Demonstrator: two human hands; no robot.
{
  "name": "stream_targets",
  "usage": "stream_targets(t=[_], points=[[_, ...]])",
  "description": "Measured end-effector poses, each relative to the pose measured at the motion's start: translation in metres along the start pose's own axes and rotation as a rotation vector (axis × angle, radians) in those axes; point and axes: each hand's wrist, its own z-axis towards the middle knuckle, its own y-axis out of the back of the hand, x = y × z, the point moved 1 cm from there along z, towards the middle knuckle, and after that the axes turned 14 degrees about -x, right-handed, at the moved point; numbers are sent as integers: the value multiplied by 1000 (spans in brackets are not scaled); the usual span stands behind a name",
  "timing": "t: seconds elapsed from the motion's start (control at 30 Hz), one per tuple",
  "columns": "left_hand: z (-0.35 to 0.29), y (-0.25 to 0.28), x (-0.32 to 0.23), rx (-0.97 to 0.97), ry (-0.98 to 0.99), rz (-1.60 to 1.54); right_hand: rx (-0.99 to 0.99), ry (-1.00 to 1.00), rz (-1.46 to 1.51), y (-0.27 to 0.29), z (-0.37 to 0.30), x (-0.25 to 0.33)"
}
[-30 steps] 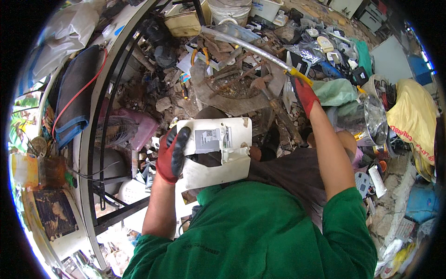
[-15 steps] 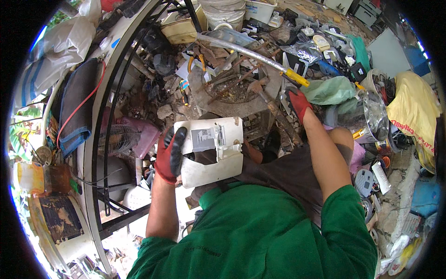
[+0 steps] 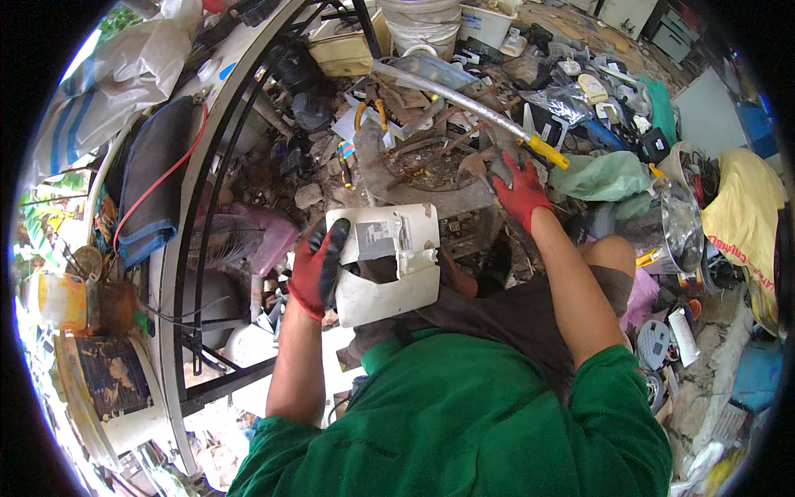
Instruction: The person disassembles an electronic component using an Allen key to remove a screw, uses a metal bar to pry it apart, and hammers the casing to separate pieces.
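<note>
My left hand (image 3: 313,269), in a red and black glove, grips the left edge of a white plastic casing (image 3: 385,298). The casing has a grey label, a jagged dark opening and a broken right edge; it is held above my lap. My right hand (image 3: 522,189), gloved the same way, reaches forward with fingers spread and nothing seen in it. It hovers by a hammer (image 3: 474,166), mostly covered by the hand, at the rim of a round grey metal piece (image 3: 397,195). Beyond the fingers lies a silver pole with a yellow end (image 3: 484,114).
Orange-handled pliers (image 3: 379,112) and a small screwdriver (image 3: 346,172) lie ahead. A black metal frame (image 3: 236,383) stands on my left. To the right are a green bag (image 3: 603,168), a clear plastic tub (image 3: 677,228) and a yellow sack (image 3: 739,207). A white bucket (image 3: 422,25) stands at the back.
My right hand has moved left and down from beside the pole's yellow end, and its fingers have spread over the hammer. The left hand still holds the casing. The view has shifted slightly.
</note>
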Motion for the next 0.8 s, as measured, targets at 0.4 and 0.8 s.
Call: stream_targets(t=[0.4,0.8], points=[[112,-37,-9,199,-28,115,162,-9,221,3,-30,-35],[223,-126,60,372,-12,196,130,-379,780,5,-91,-55]])
